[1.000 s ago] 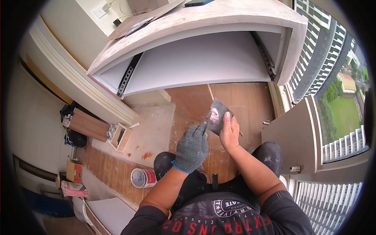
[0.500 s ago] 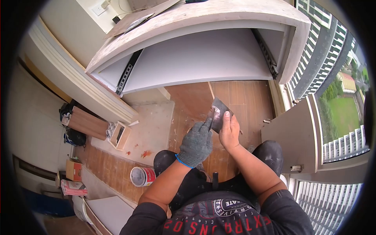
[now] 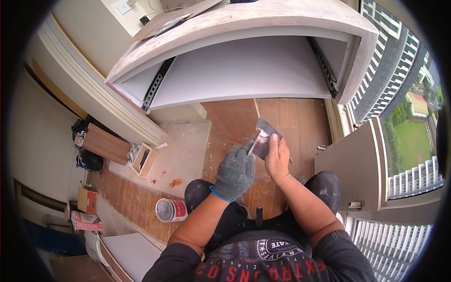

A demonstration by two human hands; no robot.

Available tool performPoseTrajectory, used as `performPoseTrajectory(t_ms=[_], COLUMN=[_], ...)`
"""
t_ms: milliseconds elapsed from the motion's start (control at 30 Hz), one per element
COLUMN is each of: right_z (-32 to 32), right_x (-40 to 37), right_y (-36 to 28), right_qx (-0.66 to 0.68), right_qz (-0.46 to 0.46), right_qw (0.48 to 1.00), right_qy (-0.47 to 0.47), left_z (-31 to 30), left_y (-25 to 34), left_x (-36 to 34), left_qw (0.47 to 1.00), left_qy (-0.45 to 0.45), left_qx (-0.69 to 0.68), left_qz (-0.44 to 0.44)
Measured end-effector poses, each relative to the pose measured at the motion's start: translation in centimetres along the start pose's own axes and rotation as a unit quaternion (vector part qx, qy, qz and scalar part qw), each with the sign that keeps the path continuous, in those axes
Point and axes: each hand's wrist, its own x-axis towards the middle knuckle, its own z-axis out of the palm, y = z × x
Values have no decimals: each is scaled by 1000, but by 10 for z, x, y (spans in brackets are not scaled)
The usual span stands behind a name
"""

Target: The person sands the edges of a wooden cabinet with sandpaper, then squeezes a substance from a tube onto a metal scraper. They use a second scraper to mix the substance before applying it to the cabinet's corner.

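Observation:
My left hand [image 3: 235, 173], in a grey knit glove with a blue cuff, is closed around what looks like a putty knife [image 3: 254, 146]. Only its thin, pale blade edge shows past the fingers. The blade touches a flat dark rectangular plate [image 3: 270, 126], which carries a smear of white and pinkish putty [image 3: 263, 136]. Bare, my right hand [image 3: 277, 159] grips that plate by its lower right side, thumb on top. Both hands are close together above the floor, between my knees.
Ahead stands a pale cabinet [image 3: 263, 26] with an open bay and black drawer slides [image 3: 157, 83]. An opened paint can [image 3: 171, 210] sits on the floor by my left knee. A wooden box [image 3: 144, 162] lies farther left. A cabinet door [image 3: 347, 171] stands on the right by the window.
The plate's putty now shows as a whiter lump, and the pale blade edge has come into sight beside my gloved fingers. My view has shifted slightly.

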Motion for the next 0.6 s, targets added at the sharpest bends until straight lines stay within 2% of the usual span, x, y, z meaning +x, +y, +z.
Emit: performPoseTrajectory(t_ms=[33, 133, 233, 333, 433, 467, 533, 600], right_z=[0, -2, 1, -4, -8, -7, -3, -5], right_x=[0, -2, 0, 3, 14, 16, 18, 20], right_y=[1, 3, -2, 1, 3, 4, 8, 11], right_qx=[-17, 32, -15, 2, 126, 221, 398, 414], right_qz=[-11, 35, -23, 38, 125, 184, 293, 325], right_qw=[1000, 998, 1000, 999, 983, 956, 867, 847], right_qy=[4, -29, -2, -18, -53, -56, -68, -73], left_z=[0, 2, 0, -8, -17, -17, -15, -5], left_y=[-4, 3, -10, -6, -32, -32, -31, -30], left_x=[1, -4, 3, 1, 7, 9, 9, -1], left_qw=[1000, 999, 999, 997, 988, 988, 988, 987], left_qy=[20, -31, 21, -20, 94, 78, 52, 61], left_qx=[16, -28, 27, -19, 27, 19, 5, 2], left_qz=[3, 29, 22, 74, 122, 133, 147, 150])
